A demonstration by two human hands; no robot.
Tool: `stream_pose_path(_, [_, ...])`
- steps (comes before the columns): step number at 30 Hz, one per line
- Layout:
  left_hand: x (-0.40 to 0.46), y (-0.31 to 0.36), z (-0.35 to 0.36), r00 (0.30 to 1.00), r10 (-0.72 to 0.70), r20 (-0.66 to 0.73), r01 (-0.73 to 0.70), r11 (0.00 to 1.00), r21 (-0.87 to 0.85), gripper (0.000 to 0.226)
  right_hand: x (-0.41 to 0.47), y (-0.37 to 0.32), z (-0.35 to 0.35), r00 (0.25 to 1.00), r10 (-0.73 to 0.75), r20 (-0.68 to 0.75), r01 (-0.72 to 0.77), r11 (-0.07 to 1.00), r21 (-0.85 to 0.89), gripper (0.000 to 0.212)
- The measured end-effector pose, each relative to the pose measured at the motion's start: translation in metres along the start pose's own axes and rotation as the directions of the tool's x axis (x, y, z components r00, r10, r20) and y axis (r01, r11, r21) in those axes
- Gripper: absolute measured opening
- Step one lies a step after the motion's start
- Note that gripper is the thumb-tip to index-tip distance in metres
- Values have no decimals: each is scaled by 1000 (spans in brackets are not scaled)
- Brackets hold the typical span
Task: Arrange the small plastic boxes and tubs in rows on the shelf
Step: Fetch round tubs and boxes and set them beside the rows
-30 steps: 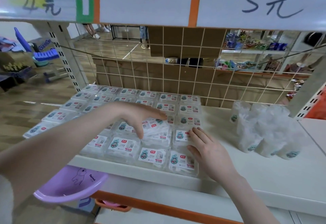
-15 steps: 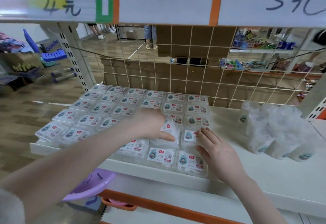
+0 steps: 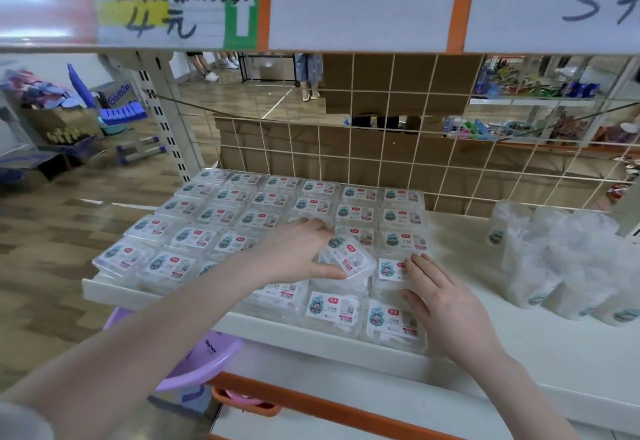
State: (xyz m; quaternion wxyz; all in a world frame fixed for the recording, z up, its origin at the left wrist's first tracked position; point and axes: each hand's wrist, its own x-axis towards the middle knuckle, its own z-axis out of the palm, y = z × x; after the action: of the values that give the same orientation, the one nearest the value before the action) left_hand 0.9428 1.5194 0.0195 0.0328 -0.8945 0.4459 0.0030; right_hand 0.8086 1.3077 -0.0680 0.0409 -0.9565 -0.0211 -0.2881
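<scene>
Fingers of the left hand (image 3: 298,252) were curled around a small clear plastic box with a white cartoon label (image 3: 348,258), thumb under its near edge and fingertips over the far side, so that the box sat tilted, one corner raised above the boxes beneath it. The right hand (image 3: 441,296) lay flat with its fingers straight and slightly spread, pressing on the right-hand column of boxes near the front edge of the white metal shelf (image 3: 485,346) and gripping nothing.

The tilted box looked light and rigid, a thin hard shell whose glossy lid would probably be slippery; pinching it by its short edges, as the left hand did, seemed the safest hold, since squeezing the flat faces might flex or pop the lid. It hung over a gap in the second row from the front, just left of the right hand.

Around it the grid of identical labelled boxes (image 3: 263,218) filled the left part of the shelf, running back to the white wire mesh panel (image 3: 398,149). Well apart to the right stood a cluster of cloudy plastic tubs (image 3: 561,266). A lilac plastic basin (image 3: 194,367) showed below the shelf.

Compared with a second before, the box had been lifted from lying nearly flat under the palm to a clear tilt in a firmer pinch, while the right hand had hardly moved.
</scene>
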Motion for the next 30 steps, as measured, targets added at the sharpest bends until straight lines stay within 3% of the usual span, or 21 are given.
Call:
stream_pose_path(9, [1,-10,3,993,117,18,-116,991,-67,80,0,-5,-3,1000,2,-16,-2,1000,-17,76])
stream_pose_path(15, [16,-13,-4,957,257,133,-247,965,-86,75,2,-7,-5,1000,8,9,-8,1000,-22,74])
stream_pose_path(19, [26,-6,-14,962,237,139,-231,971,-57,70,4,-7,-6,997,59,47,-58,998,-31,38])
stream_pose_path(24, [18,8,-16,986,124,110,-132,989,66,72,-4,-5,-10,997,67,25,-67,998,0,42])
stream_pose_path(30, [-19,26,-9,998,2,68,-2,1000,6,74,-22,2,-21,993,111,-39,-110,994,12,48])
